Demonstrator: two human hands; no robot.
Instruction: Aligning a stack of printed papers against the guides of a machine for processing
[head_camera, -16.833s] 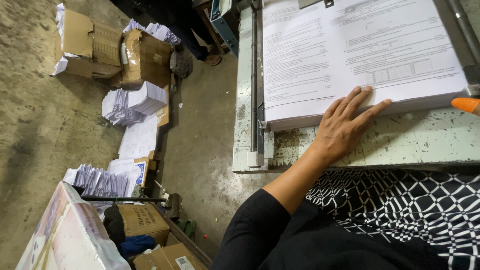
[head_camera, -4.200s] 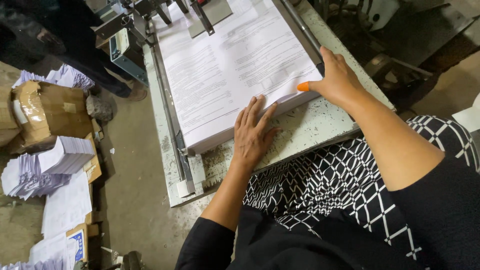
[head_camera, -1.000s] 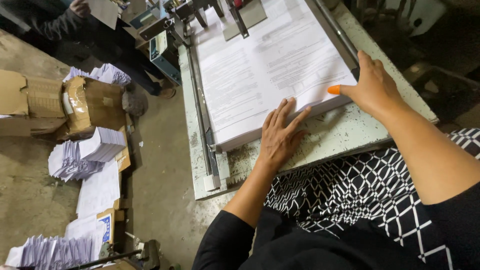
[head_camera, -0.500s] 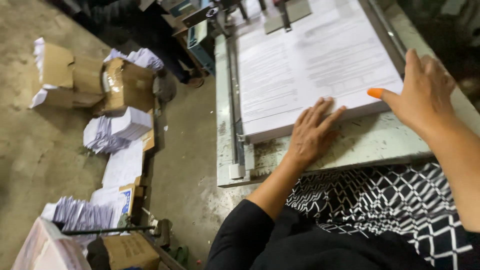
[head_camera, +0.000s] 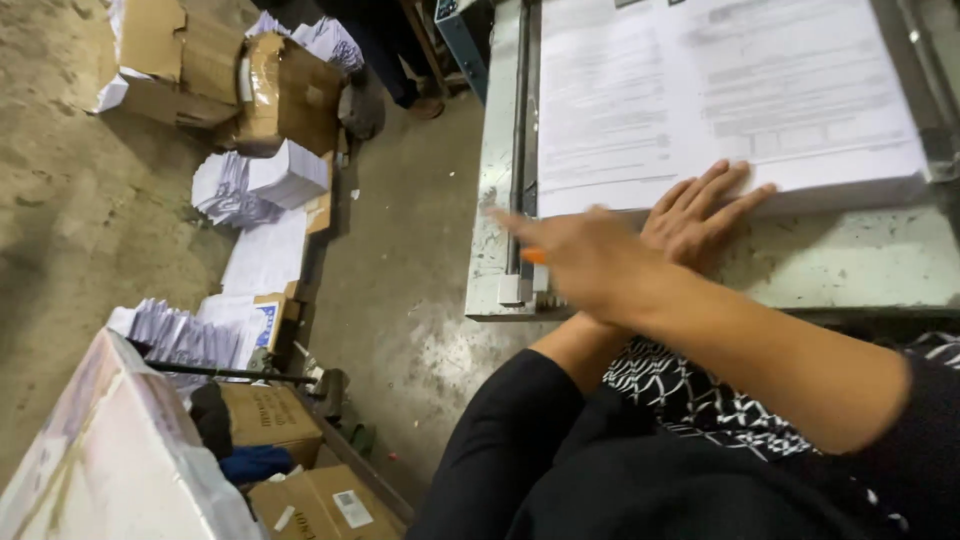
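A thick stack of printed white sheets (head_camera: 720, 100) lies on a worn pale-green machine table (head_camera: 850, 265). My left hand (head_camera: 700, 215) rests flat against the stack's near edge, fingers spread, with nothing in its grasp. My right hand (head_camera: 575, 255) crosses over my left wrist and reaches left toward the table's near-left corner. It is motion-blurred, its fingers are stretched out, and it is empty. An orange cot (head_camera: 533, 256) shows on one of its fingers. A dark metal side guide (head_camera: 520, 140) runs along the stack's left edge.
On the concrete floor to the left stand cardboard boxes (head_camera: 285, 90) and piles of white sheets (head_camera: 265, 180). A plastic-wrapped bundle (head_camera: 110, 450) and more boxes (head_camera: 320, 505) sit at the bottom left. A blue machine part (head_camera: 460, 30) is at the table's far-left corner.
My right hand has left the stack's right edge and swung left across my left wrist. My left hand stays on the stack's near edge. The view has turned left.
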